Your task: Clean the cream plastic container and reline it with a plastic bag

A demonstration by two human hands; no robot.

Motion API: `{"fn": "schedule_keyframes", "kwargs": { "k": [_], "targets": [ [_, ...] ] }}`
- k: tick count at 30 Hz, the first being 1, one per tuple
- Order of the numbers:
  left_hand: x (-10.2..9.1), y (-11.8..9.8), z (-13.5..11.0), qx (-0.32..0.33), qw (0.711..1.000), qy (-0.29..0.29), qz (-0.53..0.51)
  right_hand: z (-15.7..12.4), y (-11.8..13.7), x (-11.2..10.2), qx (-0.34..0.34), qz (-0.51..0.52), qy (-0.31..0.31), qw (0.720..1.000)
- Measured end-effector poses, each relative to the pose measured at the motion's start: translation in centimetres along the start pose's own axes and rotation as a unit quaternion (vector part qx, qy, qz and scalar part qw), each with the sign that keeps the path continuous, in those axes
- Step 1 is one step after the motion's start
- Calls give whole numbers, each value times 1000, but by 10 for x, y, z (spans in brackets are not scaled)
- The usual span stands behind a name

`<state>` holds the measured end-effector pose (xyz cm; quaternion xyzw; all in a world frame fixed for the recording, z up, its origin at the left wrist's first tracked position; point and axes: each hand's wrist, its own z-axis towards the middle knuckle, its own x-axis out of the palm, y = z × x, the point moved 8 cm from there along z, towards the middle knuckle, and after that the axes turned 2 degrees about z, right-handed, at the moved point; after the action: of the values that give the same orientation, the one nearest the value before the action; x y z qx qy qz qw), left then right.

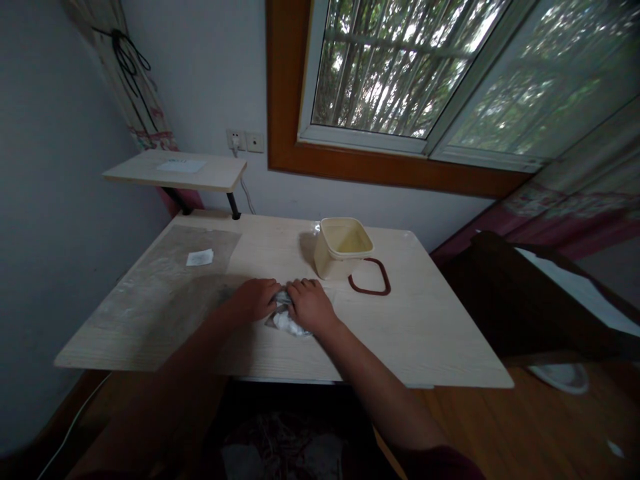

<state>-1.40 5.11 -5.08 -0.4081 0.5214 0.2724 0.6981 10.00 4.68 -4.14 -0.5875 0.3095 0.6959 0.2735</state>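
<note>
My left hand and my right hand are close together near the middle of the desk. Fingers of both curl over a grey, crumpled bundle between them; its material is too blurred to name. A white, soft-looking wad lies just below the bundle, on or in what seems to be a thin clear sheet. Behind my right hand stands an open cream plastic tub, with no contents visible from here. To its right lies a reddish-brown squared ring, partly hidden by the tub.
A clear plastic sheet covers the left part of the desk, with a white paper slip on it. A raised shelf stands at the back left. Dark furniture is beyond the right edge.
</note>
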Motion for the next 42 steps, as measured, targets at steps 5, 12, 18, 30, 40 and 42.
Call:
{"fn": "schedule_keyframes", "kwargs": {
  "k": [5, 12, 18, 30, 40, 42],
  "targets": [
    [2, 10, 4, -27, 1000, -11, 4, -8, 4, -15, 23, 35, -72, 997],
    [3, 26, 6, -53, 988, 48, 137, -16, 9, -7, 52, 57, -73, 994],
    [0, 37, 4, -49, 979, 42, 191, -13, -4, 5, 76, 50, -37, 995],
    [-17, -11, 6, 29, 987, -5, 156, 9, -10, 15, 66, -2, -14, 998],
    [14, -26, 32, -16, 984, 28, 174, 8, -12, 17, 63, -10, -14, 998],
    [14, -18, 32, -37, 985, 26, 167, 7, -12, 16, 59, -14, -12, 998]
  ]
}}
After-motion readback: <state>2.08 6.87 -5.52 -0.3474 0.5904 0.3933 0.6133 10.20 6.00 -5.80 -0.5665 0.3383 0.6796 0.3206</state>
